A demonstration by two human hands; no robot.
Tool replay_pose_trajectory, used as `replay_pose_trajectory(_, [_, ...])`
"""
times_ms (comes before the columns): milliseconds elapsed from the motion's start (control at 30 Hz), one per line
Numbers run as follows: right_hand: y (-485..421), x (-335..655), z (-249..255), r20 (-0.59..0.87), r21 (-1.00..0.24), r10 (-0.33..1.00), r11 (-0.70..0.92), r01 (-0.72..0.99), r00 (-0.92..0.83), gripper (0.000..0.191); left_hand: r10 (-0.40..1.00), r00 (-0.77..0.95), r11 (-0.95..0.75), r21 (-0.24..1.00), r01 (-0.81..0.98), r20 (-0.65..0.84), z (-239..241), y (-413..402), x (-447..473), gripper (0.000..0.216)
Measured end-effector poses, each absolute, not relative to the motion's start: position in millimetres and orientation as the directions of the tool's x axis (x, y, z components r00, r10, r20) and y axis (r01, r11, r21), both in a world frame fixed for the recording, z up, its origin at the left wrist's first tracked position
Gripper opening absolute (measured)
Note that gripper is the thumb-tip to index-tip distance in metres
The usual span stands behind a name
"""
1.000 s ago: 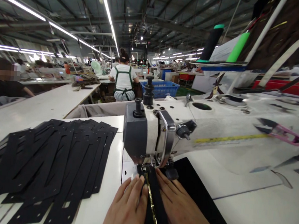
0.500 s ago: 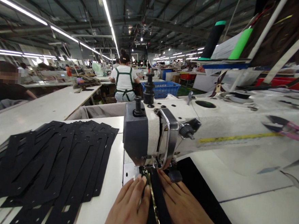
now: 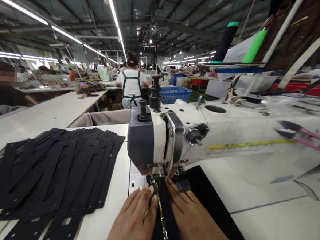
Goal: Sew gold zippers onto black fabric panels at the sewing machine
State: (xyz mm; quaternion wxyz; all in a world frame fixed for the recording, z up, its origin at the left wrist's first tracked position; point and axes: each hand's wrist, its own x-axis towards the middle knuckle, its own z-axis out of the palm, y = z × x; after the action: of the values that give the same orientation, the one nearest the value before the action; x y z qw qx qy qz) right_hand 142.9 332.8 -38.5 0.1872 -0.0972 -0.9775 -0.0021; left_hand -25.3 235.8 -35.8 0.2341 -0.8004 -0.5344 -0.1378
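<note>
A zipper (image 3: 161, 217) with gold teeth on black tape runs lengthwise between my hands, up to the foot of a sewing machine (image 3: 141, 142). My left hand (image 3: 135, 220) lies on the left side of the zipper tape, its fingers stretched forward and close together, pressing down. Along the right side, my right hand (image 3: 191, 221) rests flat, fingertips close to the presser foot. Beneath and beyond it spreads a black piece of material (image 3: 211, 200). The needle tip and the exact stitching point are hidden by the machine's foot and my fingers.
Many black cut pieces (image 3: 55, 167) with slots and holes lie overlapped on the left. Pink-handled snips (image 3: 307, 135) rest on the machine arm beside a yellow measuring tape (image 3: 251, 144). Thread cones (image 3: 254, 46) stand behind. A person in an apron (image 3: 131, 83) sits ahead, near a blue basket (image 3: 175, 95).
The whole view has shifted slightly left and up. Both hands keep nearly the same hold on the zipper beside the machine foot; any feed of the material is too small to tell.
</note>
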Motion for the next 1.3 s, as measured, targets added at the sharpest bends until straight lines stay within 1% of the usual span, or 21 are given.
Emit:
replay_pose_trajectory(233, [329,143,-32,0.302,-0.096,0.231,0.973,0.211,-0.925,0.054,0.811,0.350,-0.304,-0.173,0.937,0.470,-35,236,-21,0.031])
replay_pose_trajectory(400, [326,144,-31,0.337,-0.147,0.269,0.962,0.232,-0.902,0.051,0.786,0.305,-0.291,-0.113,0.950,0.538,-50,240,-21,0.036])
replay_pose_trajectory(467, [325,143,-32,0.349,-0.172,0.286,0.956,0.239,-0.893,0.050,0.784,0.329,-0.315,-0.119,0.942,0.526,-51,240,-22,0.034])
replay_pose_trajectory(633, [331,137,-30,0.295,-0.243,0.316,0.937,0.249,-0.902,0.044,0.823,0.330,-0.317,-0.108,0.942,0.463,-38,246,-25,0.029])
replay_pose_trajectory(800, [341,138,-24,0.377,-0.334,0.287,0.929,0.160,-0.880,0.037,0.872,0.273,-0.296,-0.005,0.955,0.407,-28,254,-26,0.026])
replay_pose_trajectory(900, [330,151,-17,0.424,-0.348,0.304,0.924,0.157,-0.853,0.032,0.863,0.271,-0.309,0.022,0.951,0.426,-20,248,-24,0.027])
replay_pose_trajectory(967, [315,161,-16,0.483,-0.291,0.232,0.952,0.095,-0.844,0.027,0.837,0.310,-0.350,0.006,0.937,0.452,-14,240,-22,0.028])
replay_pose_trajectory(1033, [300,168,-22,0.571,-0.170,0.119,0.985,0.024,-0.813,0.023,0.809,0.346,-0.392,-0.002,0.920,0.476,-11,231,-20,0.027])
replay_pose_trajectory(1067, [293,170,-26,0.608,-0.113,0.085,0.993,0.020,-0.789,0.023,0.797,0.353,-0.406,0.002,0.914,0.490,-10,227,-19,0.027])
replay_pose_trajectory(1133, [283,171,-37,0.669,-0.026,0.064,0.998,0.063,-0.740,0.025,0.789,0.347,-0.414,0.022,0.910,0.508,-11,221,-18,0.027])
replay_pose_trajectory(1200, [277,169,-45,0.685,0.051,0.033,0.994,0.093,-0.728,0.030,0.785,0.328,-0.407,0.037,0.913,0.525,-14,219,-17,0.027])
replay_pose_trajectory(1300, [274,168,-50,0.688,0.162,-0.055,0.984,0.080,-0.724,0.036,0.771,0.330,-0.409,0.027,0.912,0.545,-20,219,-16,0.026])
